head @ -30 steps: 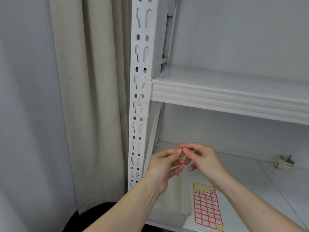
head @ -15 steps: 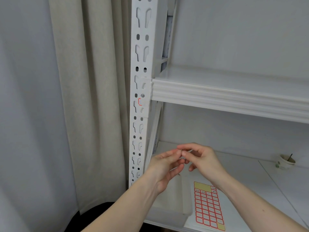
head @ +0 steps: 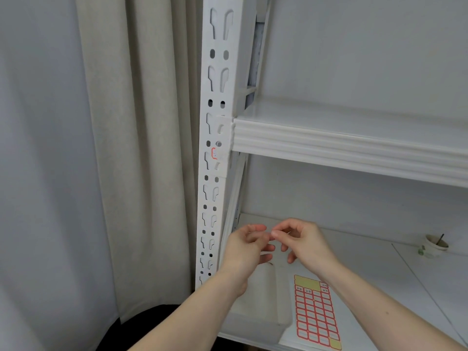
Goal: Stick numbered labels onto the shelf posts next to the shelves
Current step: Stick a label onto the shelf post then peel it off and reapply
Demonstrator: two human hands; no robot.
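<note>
Our left hand [head: 243,252] and right hand [head: 301,245] meet fingertip to fingertip; whether either pinches a label, we cannot tell. We'd keep adhesive off skin, then press it onto the shelf post [head: 215,188] beside the lower shelf [head: 379,269].

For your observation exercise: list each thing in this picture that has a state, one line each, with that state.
Left hand: fingers curled, fingertips by the right hand's.
Right hand: thumb and forefinger pinched together.
Label sheet: flat on lower shelf, top corner peeled.
Shelf post: one red-edged label stuck on.
Paper cup: upright.
</note>
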